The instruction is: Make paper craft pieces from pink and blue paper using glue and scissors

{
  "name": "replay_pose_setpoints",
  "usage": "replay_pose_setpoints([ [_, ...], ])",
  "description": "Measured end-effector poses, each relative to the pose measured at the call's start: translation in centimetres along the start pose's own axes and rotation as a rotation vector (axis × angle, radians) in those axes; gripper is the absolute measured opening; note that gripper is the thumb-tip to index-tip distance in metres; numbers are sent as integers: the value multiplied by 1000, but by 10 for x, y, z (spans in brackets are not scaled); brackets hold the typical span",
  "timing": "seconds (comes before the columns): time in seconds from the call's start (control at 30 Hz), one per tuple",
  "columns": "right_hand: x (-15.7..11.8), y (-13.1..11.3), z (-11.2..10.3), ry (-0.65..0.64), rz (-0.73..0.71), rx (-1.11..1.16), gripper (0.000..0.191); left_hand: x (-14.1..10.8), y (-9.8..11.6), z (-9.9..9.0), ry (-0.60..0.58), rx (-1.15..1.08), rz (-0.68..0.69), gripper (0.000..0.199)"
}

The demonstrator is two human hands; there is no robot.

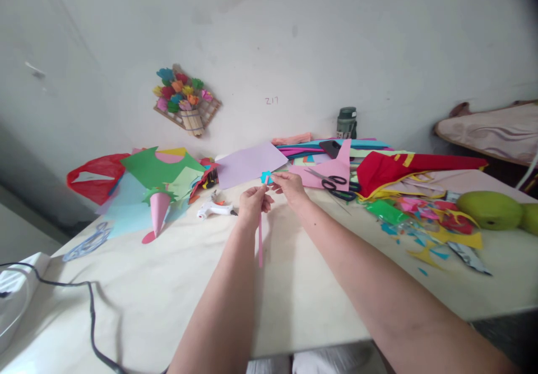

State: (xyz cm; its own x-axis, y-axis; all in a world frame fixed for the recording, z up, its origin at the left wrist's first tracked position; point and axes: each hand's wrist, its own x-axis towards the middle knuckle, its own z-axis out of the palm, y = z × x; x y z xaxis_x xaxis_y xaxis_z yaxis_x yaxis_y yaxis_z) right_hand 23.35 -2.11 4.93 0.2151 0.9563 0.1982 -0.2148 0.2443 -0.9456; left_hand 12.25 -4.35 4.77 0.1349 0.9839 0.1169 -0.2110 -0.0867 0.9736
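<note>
Over the middle of the table, my left hand (255, 200) is closed on a narrow pink paper strip (260, 245) that hangs down below the fingers. A small blue paper flower (266, 175) is at the strip's upper end. My right hand (288, 186) pinches the flower's right edge between thumb and finger. Both hands are close together, and the fingertips hide part of the strip. To the left of my left hand lies a white hot glue gun (215, 208). A pink paper cone (159, 211) with a green fringed top stands farther left.
Scissors (332, 182) lie on pink paper at the back right. Paper scraps (426, 253), a red cloth (390, 175) and a green fruit-like object (490, 209) are on the right. A lilac sheet (250, 165) lies behind my hands. A black cable (91, 306) and white power strip (21, 284) occupy the front left.
</note>
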Motion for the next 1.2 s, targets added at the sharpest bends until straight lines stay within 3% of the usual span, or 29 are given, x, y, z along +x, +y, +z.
replay_pose_setpoints([
  [0.37,0,-3,-2,-30,35,5,25,0,-1,-1,-14,11,12,28],
  [0.7,0,-2,-4,-102,48,-19,18,0,-1,-1,-46,46,13,30],
  [1.0,3,-1,-5,-48,36,-49,13,-1,0,-1,-97,37,-39,32],
  [1.2,5,0,-7,-23,29,-82,14,-1,0,0,-71,6,-82,32],
])
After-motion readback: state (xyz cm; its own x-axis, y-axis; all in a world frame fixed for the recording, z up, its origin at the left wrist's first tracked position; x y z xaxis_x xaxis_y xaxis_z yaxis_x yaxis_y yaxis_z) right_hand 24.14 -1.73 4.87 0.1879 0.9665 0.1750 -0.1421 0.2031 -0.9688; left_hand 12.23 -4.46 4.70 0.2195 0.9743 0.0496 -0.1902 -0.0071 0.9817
